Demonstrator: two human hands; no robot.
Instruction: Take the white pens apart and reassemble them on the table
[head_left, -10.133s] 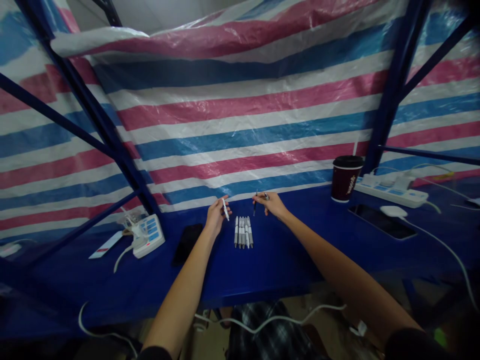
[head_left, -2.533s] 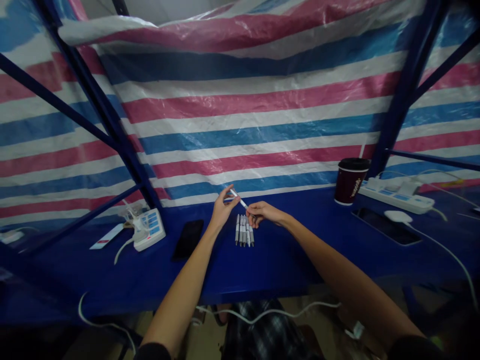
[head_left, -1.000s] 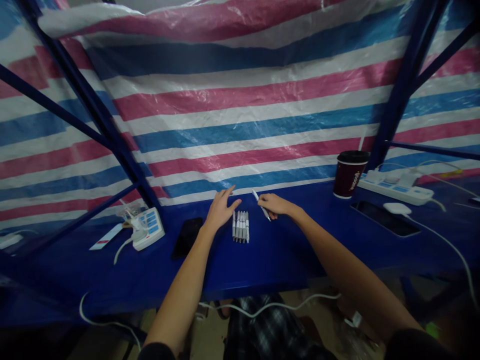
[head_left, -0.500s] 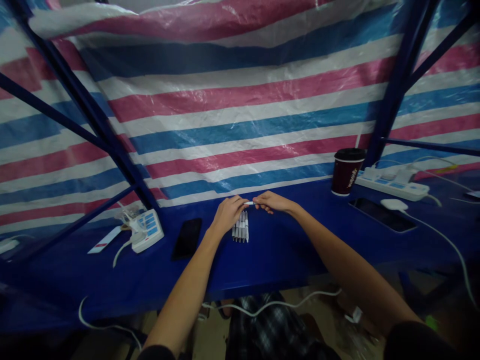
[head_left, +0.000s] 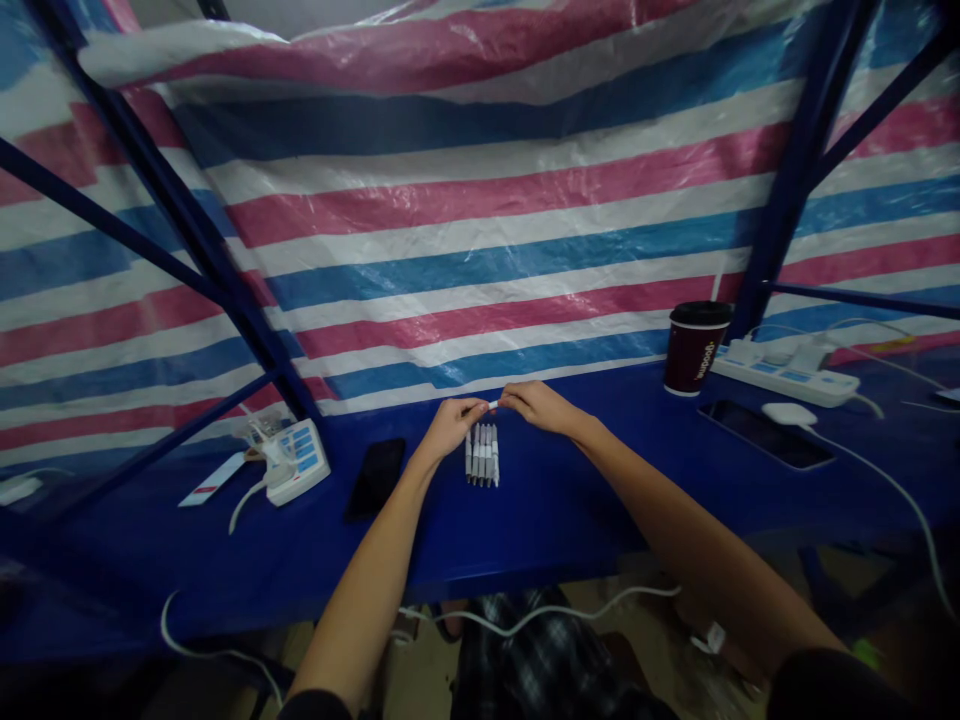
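Side by side on the blue table (head_left: 540,510) lies a row of several pens (head_left: 482,456), with light barrels and dark tips toward me. Just beyond them, a small white pen-like piece (head_left: 493,405) is pinched between my two hands. My left hand (head_left: 453,424) has its thumb and fingers closed on the left end. At the other end, the fingers of my right hand (head_left: 537,404) are pressed together on it. Most of the held piece is hidden by my fingers.
On the left are a black phone (head_left: 376,478) and a white power strip (head_left: 298,462). A dark red lidded cup (head_left: 694,350), another phone (head_left: 765,434), a white charger (head_left: 789,413) and a second power strip (head_left: 787,376) are on the right. Striped sheeting (head_left: 487,200) hangs behind.
My hands have come closer together around the white piece, covering more of it. The fingers of my right hand have moved left along it. The row of pens shows more fully.
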